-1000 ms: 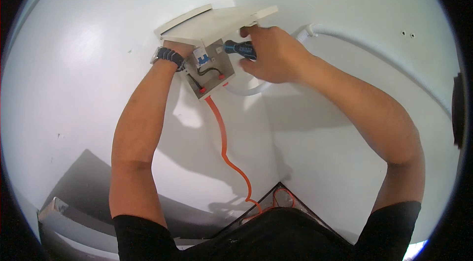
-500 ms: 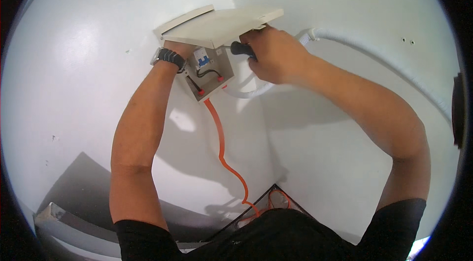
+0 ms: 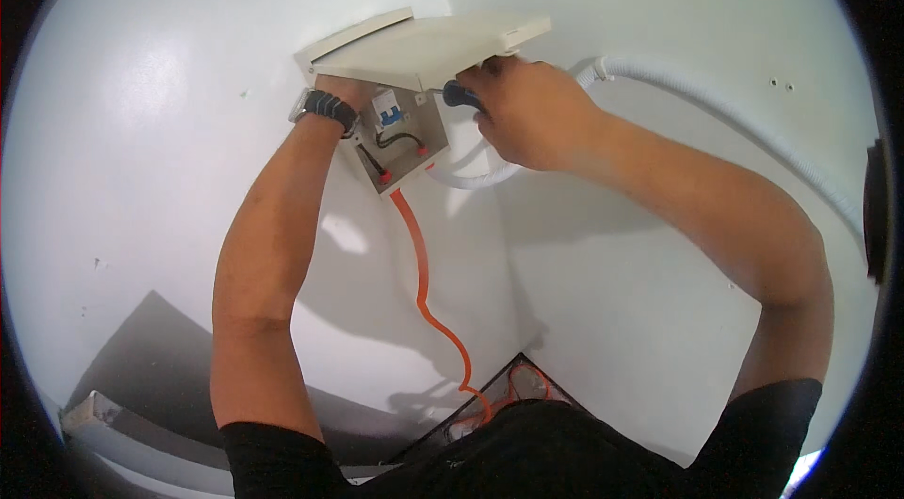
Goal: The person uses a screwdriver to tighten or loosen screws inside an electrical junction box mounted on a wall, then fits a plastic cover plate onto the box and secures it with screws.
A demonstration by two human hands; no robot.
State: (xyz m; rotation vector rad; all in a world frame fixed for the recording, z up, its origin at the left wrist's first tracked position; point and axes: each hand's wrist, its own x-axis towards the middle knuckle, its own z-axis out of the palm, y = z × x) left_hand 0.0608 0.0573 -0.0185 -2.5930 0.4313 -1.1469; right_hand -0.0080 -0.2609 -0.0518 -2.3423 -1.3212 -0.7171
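A beige metal electrical box hangs on the wall near the corner, its hinged cover lifted up. My left hand, below a wristwatch strap, reaches into the box under the cover; its fingers are hidden. My right hand is closed around the dark handle of a screwdriver at the box's right side. The screwdriver's shaft points left into the box, with its tip out of sight. Inside sits a white circuit breaker with a blue switch. Black cables run to red-ringed holes at the box's bottom.
An orange flexible tube drops from the box to the floor corner. White corrugated conduit curves along the right wall behind my right arm. A pale ledge lies at lower left, and a dark object stands at the right rim.
My right hand, still gripping the screwdriver, has shifted slightly right and down, and its elbow has swung a little outward. My left hand stays inside the box.
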